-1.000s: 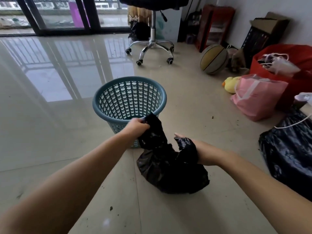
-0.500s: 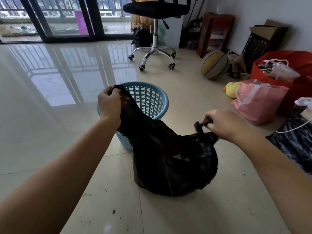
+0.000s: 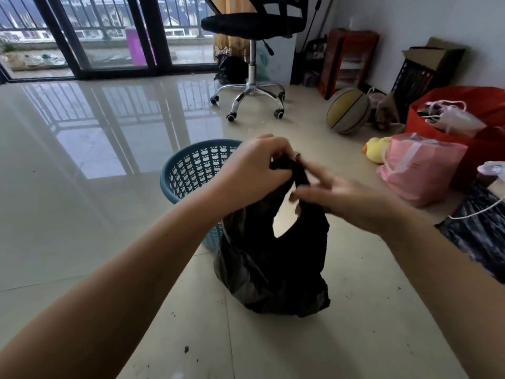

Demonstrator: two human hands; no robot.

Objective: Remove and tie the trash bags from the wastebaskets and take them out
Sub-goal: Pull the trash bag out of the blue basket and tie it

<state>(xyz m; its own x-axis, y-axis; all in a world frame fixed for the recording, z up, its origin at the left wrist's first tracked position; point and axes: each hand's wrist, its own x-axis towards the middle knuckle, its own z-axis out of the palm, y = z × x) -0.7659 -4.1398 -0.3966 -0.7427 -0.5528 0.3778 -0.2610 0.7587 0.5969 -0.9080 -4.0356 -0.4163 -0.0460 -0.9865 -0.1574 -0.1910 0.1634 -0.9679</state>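
Note:
A black trash bag (image 3: 273,269) stands on the tiled floor in front of a blue-green lattice wastebasket (image 3: 188,173). Its two top ends are pulled up and brought together above it, leaving a gap below them. My left hand (image 3: 254,170) grips the gathered black plastic at the top. My right hand (image 3: 336,195) meets it from the right, blurred, with its fingers on the other end of the plastic; the thumb and fingers pinch it. The basket's inside shows no liner.
An office chair (image 3: 254,58) stands behind. Along the right wall lie a basketball (image 3: 348,110), a yellow duck toy (image 3: 375,149), a pink bag (image 3: 418,165), a red bag (image 3: 470,116) and a dark bag with a white cord (image 3: 481,228). Crumbs dot the floor.
The two hands, held apart with the bag's ends stretched half a second ago, have come together above the bag. The bag has been drawn taller and narrower.

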